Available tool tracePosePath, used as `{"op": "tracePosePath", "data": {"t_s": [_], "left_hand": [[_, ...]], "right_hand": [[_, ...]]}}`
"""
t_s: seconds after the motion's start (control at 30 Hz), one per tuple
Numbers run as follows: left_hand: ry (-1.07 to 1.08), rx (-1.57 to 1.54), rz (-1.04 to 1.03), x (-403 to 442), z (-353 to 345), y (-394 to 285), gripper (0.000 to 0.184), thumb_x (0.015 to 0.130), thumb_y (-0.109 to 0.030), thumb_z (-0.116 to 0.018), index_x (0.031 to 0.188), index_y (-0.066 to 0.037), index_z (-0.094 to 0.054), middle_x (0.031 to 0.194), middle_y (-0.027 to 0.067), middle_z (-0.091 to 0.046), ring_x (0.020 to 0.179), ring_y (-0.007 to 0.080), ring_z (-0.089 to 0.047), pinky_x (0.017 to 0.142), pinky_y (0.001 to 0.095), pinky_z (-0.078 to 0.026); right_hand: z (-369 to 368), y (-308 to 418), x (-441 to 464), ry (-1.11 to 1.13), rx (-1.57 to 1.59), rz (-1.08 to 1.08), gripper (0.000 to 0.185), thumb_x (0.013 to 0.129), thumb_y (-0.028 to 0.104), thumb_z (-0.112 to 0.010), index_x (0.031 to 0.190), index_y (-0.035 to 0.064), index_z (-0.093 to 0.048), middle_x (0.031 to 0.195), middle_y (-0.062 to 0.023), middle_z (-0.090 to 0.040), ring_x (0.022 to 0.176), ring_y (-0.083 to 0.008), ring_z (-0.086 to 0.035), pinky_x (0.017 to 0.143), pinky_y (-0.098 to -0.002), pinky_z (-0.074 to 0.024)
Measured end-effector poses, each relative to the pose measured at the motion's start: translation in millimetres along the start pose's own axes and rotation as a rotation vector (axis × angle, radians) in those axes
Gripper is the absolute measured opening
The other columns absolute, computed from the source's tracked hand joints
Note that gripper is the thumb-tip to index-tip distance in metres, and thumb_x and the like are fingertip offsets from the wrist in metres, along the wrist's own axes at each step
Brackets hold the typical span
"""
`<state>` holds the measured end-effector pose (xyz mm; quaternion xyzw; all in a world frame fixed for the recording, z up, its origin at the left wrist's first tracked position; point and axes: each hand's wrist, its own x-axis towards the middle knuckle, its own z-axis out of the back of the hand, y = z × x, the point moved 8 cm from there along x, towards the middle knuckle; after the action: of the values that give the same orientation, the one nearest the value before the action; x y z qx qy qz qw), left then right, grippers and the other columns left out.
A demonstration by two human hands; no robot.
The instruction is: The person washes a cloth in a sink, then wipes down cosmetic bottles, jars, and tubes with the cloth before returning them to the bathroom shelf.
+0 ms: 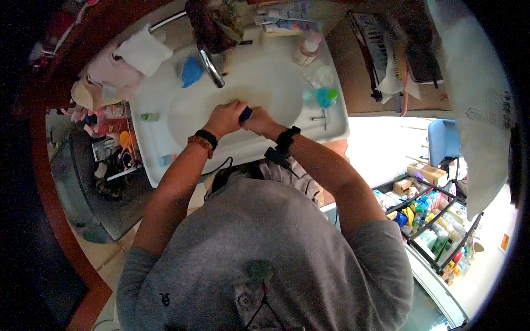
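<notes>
Over the front part of the white washbasin [182, 113], my left hand [225, 118] and my right hand [261, 123] meet, both with closed fingers. Between them is a small dark blue object [245, 114], gripped from either side; its kind I cannot make out. The chrome faucet [210, 67] points down just beyond my hands. A blue item [191, 72] lies to the left of the faucet. On the right rim stand a bottle with a green cap [327, 98] and, nearer me, a small metal T-shaped piece [320, 118].
White cloths [144, 51] hang at the back left. A pump bottle [307, 51] and several tubes [287, 21] crowd the back right. A razor-like green item [149, 117] lies on the left rim. Right of me is a black-framed rack [425, 215] full of bottles.
</notes>
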<state>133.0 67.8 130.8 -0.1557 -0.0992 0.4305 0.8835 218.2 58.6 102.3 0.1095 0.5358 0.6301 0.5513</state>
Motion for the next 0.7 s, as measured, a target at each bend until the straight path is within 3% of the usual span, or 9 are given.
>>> {"op": "tracePosePath", "data": {"t_s": [0.07, 0.17, 0.27, 0.37, 0.47, 0.57, 0.67, 0.7], "left_hand": [[0.01, -0.046, 0.082, 2, 2, -2, 0.054, 0.065, -0.02, -0.078, 0.112, -0.008, -0.053, 0.097, 0.0142, -0.058, 0.09, 0.0336, -0.061, 0.075, 0.0414, -0.052], [-0.195, -0.177, 0.118, 0, 10, -4, 0.061, 0.066, -0.024, -0.081, 0.117, -0.006, -0.052, 0.1, 0.0122, -0.059, 0.096, 0.0283, -0.06, 0.081, 0.0364, -0.05], [0.217, -0.953, 0.49, -10, 11, -6, 0.062, 0.073, -0.03, -0.079, 0.122, -0.004, -0.05, 0.107, 0.0101, -0.058, 0.1, 0.0212, -0.057, 0.085, 0.0314, -0.047], [0.271, -1.173, 0.525, -19, 33, -21, 0.06, 0.082, -0.035, -0.072, 0.126, -0.002, -0.048, 0.114, 0.0085, -0.057, 0.101, 0.017, -0.055, 0.087, 0.0287, -0.045], [0.145, -1.142, 0.626, -20, 55, -29, 0.06, 0.088, -0.042, -0.062, 0.129, -0.001, -0.046, 0.118, 0.01, -0.056, 0.105, 0.017, -0.054, 0.091, 0.0285, -0.043], [0.065, -1.252, 0.628, -14, 62, -40, 0.058, 0.09, -0.042, -0.058, 0.129, -0.001, -0.045, 0.119, 0.0093, -0.055, 0.108, 0.0164, -0.053, 0.093, 0.0278, -0.042], [0.038, -1.594, 0.546, 2, 62, -59, 0.053, 0.092, -0.04, -0.053, 0.127, -0.002, -0.046, 0.119, 0.0083, -0.055, 0.109, 0.0178, -0.053, 0.092, 0.0281, -0.041], [0.03, -1.73, 0.519, 7, 65, -68, 0.051, 0.093, -0.04, -0.052, 0.126, -0.002, -0.047, 0.119, 0.008, -0.055, 0.109, 0.0186, -0.053, 0.092, 0.0284, -0.042]], "right_hand": [[3, 2, 11, -0.078, -0.397, 0.267, 0.027, 0.069, 0.02, -0.074, 0.079, 0.0003, -0.059, 0.077, -0.0145, -0.063, 0.066, -0.0265, -0.061, 0.057, -0.0394, -0.0492], [51, 44, -31, -0.181, -0.637, 0.164, 0.041, 0.069, 0.028, -0.078, 0.098, 0.006, -0.06, 0.106, -0.0174, -0.061, 0.094, -0.0335, -0.06, 0.077, -0.0443, -0.0495], [66, 56, -58, -0.131, -0.596, 0.381, 0.042, 0.071, 0.029, -0.076, 0.104, 0.012, -0.057, 0.115, -0.0141, -0.056, 0.105, -0.0337, -0.055, 0.089, -0.044, -0.046], [84, 76, -97, -0.347, -0.622, 0.668, 0.027, 0.075, 0.02, -0.071, 0.097, 0.0107, -0.058, 0.111, -0.0138, -0.057, 0.11, -0.0326, -0.053, 0.096, -0.0451, -0.0407], [95, 77, -128, -0.597, -0.716, 0.815, 0.02, 0.075, 0.012, -0.068, 0.092, 0.0097, -0.058, 0.109, -0.012, -0.057, 0.111, -0.0318, -0.053, 0.099, -0.0464, -0.0379], [100, 51, -141, -0.617, -0.774, 0.654, 0.019, 0.072, 0.009, -0.067, 0.088, 0.0081, -0.057, 0.11, -0.0116, -0.057, 0.112, -0.032, -0.052, 0.1, -0.0479, -0.0367], [103, 30, -149, -0.382, -0.577, 0.37, 0.024, 0.075, 0.012, -0.068, 0.096, 0.0077, -0.059, 0.114, -0.012, -0.057, 0.113, -0.0329, -0.051, 0.102, -0.0463, -0.0353], [108, 34, -153, -0.394, -0.372, 0.371, 0.028, 0.076, 0.015, -0.069, 0.101, 0.0079, -0.058, 0.114, -0.0121, -0.057, 0.113, -0.0325, -0.051, 0.101, -0.045, -0.0358]]}}
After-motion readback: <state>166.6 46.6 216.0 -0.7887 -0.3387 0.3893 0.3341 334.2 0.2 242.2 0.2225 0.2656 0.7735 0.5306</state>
